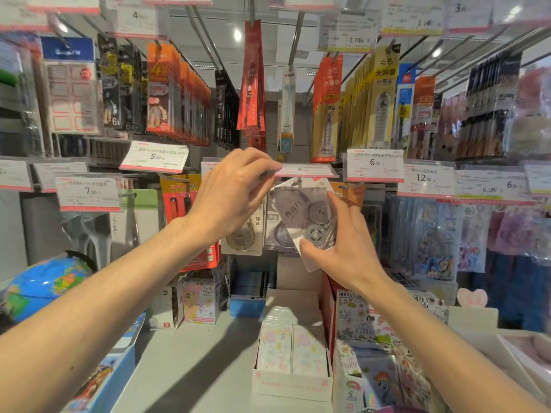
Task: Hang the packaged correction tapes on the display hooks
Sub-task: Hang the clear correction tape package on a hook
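Observation:
My right hand (343, 251) grips a packaged correction tape (301, 210), a grey dispenser in a clear blister on a white card, tilted with its top just under a price tag (307, 170). My left hand (235, 195) pinches the left end of that price tag, which is tipped up flat at the front of a display hook. The hook itself is mostly hidden behind the tag and the package. More packaged correction tapes (243, 234) hang behind, partly covered by my hands.
Rows of hooks with stationery packs and price tags (375, 165) fill the wall above and to both sides. Below on the shelf stand a white box of cards (293, 383), sticker packs (372, 338) and a globe (44, 287) at left.

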The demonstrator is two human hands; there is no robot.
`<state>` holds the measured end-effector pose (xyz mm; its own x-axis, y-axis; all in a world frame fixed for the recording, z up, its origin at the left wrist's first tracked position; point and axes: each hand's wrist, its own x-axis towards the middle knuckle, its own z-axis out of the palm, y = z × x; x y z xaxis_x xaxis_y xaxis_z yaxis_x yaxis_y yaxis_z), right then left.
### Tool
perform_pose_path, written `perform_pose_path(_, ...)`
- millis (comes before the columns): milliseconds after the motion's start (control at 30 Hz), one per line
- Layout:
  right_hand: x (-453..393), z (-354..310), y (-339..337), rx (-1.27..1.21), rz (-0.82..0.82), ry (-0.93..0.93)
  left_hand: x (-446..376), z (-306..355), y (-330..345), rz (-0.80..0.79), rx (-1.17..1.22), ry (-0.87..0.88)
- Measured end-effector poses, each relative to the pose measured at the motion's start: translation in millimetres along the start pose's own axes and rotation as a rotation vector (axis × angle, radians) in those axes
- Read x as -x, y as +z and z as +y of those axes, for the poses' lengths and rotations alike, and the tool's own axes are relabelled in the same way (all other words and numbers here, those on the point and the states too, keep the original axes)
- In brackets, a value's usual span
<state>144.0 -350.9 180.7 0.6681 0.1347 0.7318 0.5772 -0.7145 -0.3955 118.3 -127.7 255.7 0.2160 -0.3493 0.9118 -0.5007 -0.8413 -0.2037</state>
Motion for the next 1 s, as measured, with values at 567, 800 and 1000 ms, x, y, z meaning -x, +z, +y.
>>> perform_pose_path(567,-10.2,10.6,5.9,-0.241,-0.147,0.141,47.4,-6.5,8.8,-0.073,0.029,0.007)
perform_pose_path(800,-12.5,15.7,7.5,-0.343,-0.151,0.113,88.1,8.3,45.7,-0.281,0.211,-0.340)
perform_pose_path(1000,-8.8,14.7,32.7,-0.369,-0.101,0.108,82.3,18.1,82.7,-0.276,0.409,-0.537)
